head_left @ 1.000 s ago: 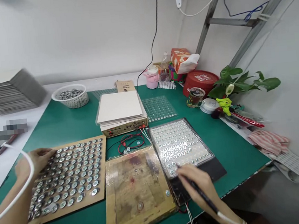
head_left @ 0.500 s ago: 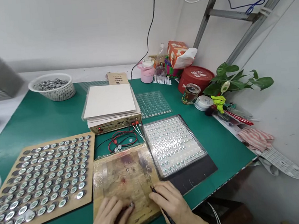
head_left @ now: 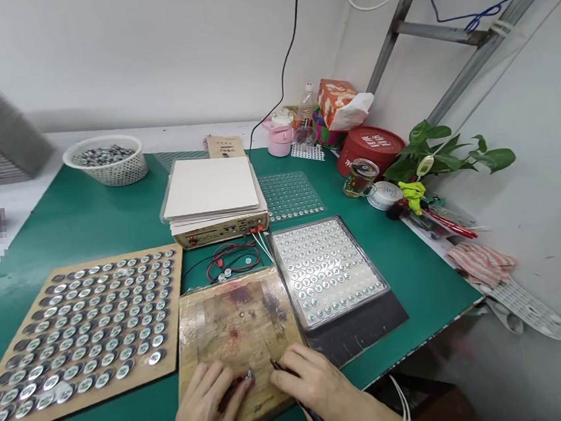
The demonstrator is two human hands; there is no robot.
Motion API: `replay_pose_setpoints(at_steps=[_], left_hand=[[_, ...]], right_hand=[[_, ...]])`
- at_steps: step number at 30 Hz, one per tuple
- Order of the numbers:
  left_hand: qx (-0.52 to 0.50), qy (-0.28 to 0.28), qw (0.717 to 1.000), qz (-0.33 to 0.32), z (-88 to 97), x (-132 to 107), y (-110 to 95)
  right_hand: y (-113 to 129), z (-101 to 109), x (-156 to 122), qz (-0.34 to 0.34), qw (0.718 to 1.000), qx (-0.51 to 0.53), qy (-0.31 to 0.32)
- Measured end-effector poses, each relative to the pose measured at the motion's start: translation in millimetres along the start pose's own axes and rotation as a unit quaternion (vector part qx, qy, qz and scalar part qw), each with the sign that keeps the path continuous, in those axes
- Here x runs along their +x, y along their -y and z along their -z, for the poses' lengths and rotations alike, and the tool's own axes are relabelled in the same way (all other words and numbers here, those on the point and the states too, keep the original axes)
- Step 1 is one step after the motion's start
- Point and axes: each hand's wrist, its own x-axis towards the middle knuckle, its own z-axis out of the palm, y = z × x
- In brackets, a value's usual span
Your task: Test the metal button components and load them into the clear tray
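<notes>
Both of the person's own limbs enter at the bottom edge of the frame, and only the ends of them show. The bare, slender left hand [head_left: 207,403] sits at lower centre, with its wrist cut off by the frame edge. The bare, slender right hand [head_left: 317,382] lies just to its right and runs into a bare right forearm [head_left: 367,414] toward the lower right. The fingers [head_left: 289,376] are long, with short nails. A thin white cord [head_left: 403,410] curves beside that forearm near the bottom edge, though whether it is fastened to the wrist cannot be told.
</notes>
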Motion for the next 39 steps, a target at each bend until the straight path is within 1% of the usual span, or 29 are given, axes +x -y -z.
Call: replay_pose_setpoints(at_steps=[5,6,7,8,10,12,13,15,16,18,22,24,26,27,28,29,30,31,32,33,34,35,36,37,39], left_hand=[[0.009,-0.01,1.0,-0.002,-1.3,0,0],[0.013,-0.01,1.0,0.002,-1.5,0,0],[0.015,-0.008,1.0,0.005,-1.7,0,0],[0.015,-0.004,1.0,0.005,-1.6,0,1],[0.011,0.006,1.0,0.002,-1.1,-1,2],[0.008,0.014,1.0,-0.001,-0.5,-2,2],[0.008,0.015,1.0,0.0,-0.4,-2,3],[0.008,0.017,1.0,0.003,-0.5,-2,3],[0.008,0.017,1.0,0.004,-0.9,-2,2],[0.006,0.012,1.0,0.005,-1.6,-2,1],[0.005,-0.001,1.0,0.013,-0.6,0,-4],[0.002,0.005,1.0,0.013,1.6,-1,-5],[-0.001,0.016,1.0,0.017,3.8,-1,-7],[-0.002,0.019,1.0,0.022,4.5,-2,-8],[-0.001,0.018,0.999,0.027,4.7,-2,-9],[0.001,0.014,0.999,0.031,4.4,-2,-11],[0.004,0.005,0.999,0.035,3.7,-2,-12],[0.009,-0.006,0.999,0.038,2.7,-1,-13],[0.014,-0.016,0.999,0.039,1.5,-1,-14],[0.018,-0.024,0.999,0.04,0.5,0,-15],[0.019,-0.028,0.999,0.04,-0.4,0,-16],[0.019,-0.026,0.999,0.038,-0.9,0,-16],[0.017,-0.021,0.999,0.036,-1.0,0,-15],[0.014,-0.016,0.999,0.034,-0.7,0,-15],[0.008,-0.006,0.999,0.031,0.4,0,-14]], right_hand=[[8,1,6,-0.023,0.999,0.035,0.023],[7,2,6,-0.024,0.998,0.049,0.017],[3,5,4,-0.031,0.997,0.065,-0.001],[-5,10,2,-0.045,0.995,0.08,-0.034],[-30,25,-6,-0.106,0.98,0.096,-0.134],[-63,43,-16,-0.197,0.948,0.084,-0.235],[-80,52,-22,-0.238,0.931,0.069,-0.267],[-107,63,-31,-0.288,0.911,0.039,-0.291],[-116,64,-35,-0.296,0.909,0.023,-0.294],[-125,61,-40,-0.289,0.91,-0.023,-0.297],[-127,44,-49,-0.261,0.911,-0.104,-0.302],[-127,40,-52,-0.246,0.911,-0.133,-0.303],[-123,41,-51,-0.232,0.901,-0.165,-0.328],[-117,41,-48,-0.235,0.888,-0.166,-0.359],[-108,41,-43,-0.245,0.871,-0.141,-0.401],[-96,40,-37,-0.256,0.857,-0.09,-0.439],[-81,37,-28,-0.262,0.852,-0.016,-0.454],[-64,32,-19,-0.257,0.857,0.071,-0.441],[-46,26,-8,-0.237,0.875,0.164,-0.389],[-29,18,2,-0.21,0.897,0.235,-0.31],[-14,10,11,-0.185,0.91,0.282,-0.242],[-1,1,20,-0.172,0.917,0.306,-0.188],[8,-6,26,-0.17,0.921,0.314,-0.157],[13,-13,31,-0.175,0.923,0.312,-0.142],[16,-21,34,-0.188,0.929,0.295,-0.124]])
